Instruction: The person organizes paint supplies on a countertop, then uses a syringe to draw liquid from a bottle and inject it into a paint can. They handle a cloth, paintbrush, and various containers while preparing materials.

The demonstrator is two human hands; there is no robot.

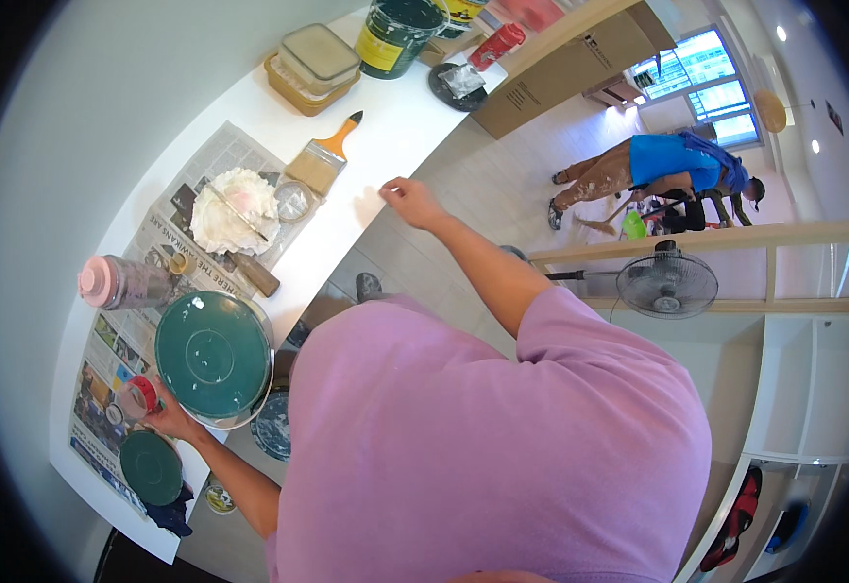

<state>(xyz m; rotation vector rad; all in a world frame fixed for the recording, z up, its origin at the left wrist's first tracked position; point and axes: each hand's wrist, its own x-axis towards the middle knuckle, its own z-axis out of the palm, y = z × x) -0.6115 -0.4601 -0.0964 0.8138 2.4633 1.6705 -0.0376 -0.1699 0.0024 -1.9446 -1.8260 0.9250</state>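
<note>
My left hand [170, 418] is on the table's left part, its fingers around a clear round container with a red band [137, 396]. Beside it are a large green bucket lid [213, 352] and a smaller dark green lid [151, 467]. My right hand [413, 202] hovers past the table's edge, fingers loosely curled and apart, with nothing visible in them. Nearest to it is a wide paintbrush [322, 158] with an orange handle. Left of the brush, a pile of white paste [235, 209] with a blade across it lies on newspaper [157, 228], next to a wooden handle [254, 275].
A pink-capped bottle [128, 283] stands near the wall. Farther along the table are lidded plastic boxes [314, 64], a dark green bucket [392, 41] and a red bottle [495, 47]. Across the room, a person in blue [677, 160] bends beyond a standing fan [667, 282].
</note>
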